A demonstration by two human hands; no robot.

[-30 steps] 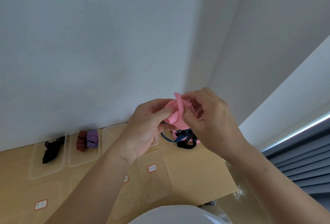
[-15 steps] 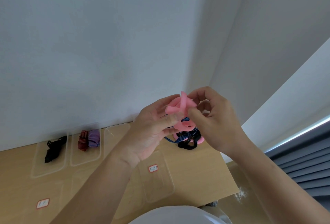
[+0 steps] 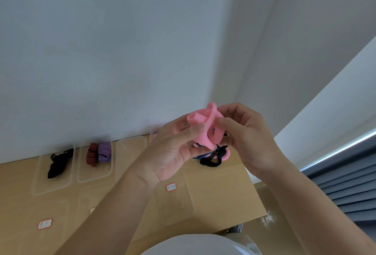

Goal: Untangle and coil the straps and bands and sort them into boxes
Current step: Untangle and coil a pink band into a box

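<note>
While both hands are raised above the wooden table (image 3: 223,193), they hold a pink band (image 3: 205,126) between them, in the air in front of the pale wall and over the far right part of the tabletop. The left hand (image 3: 173,153) has its thumb pressed on the band's rolled left end, with its fingers curled behind. The right hand (image 3: 250,138) pinches the band's right side between thumb and bent fingers. The band is folded into several loose loops. Directly below it on the table lies a tangle of straps (image 3: 211,162), where black, blue-striped and pink pieces show. A row of clear plastic boxes stands along the far edge. The leftmost box (image 3: 53,185) holds a bundled black strap (image 3: 58,163). The second box (image 3: 93,173) holds a red-and-black striped band (image 3: 91,154) touching a purple band (image 3: 104,152) on its right. A third box (image 3: 130,159) stands just right of that. Nearer, a further clear box (image 3: 177,208) carries a red-bordered label (image 3: 171,187), and another such label (image 3: 45,223) sits at near left. Grey blinds (image 3: 345,189) fill the right edge.
</note>
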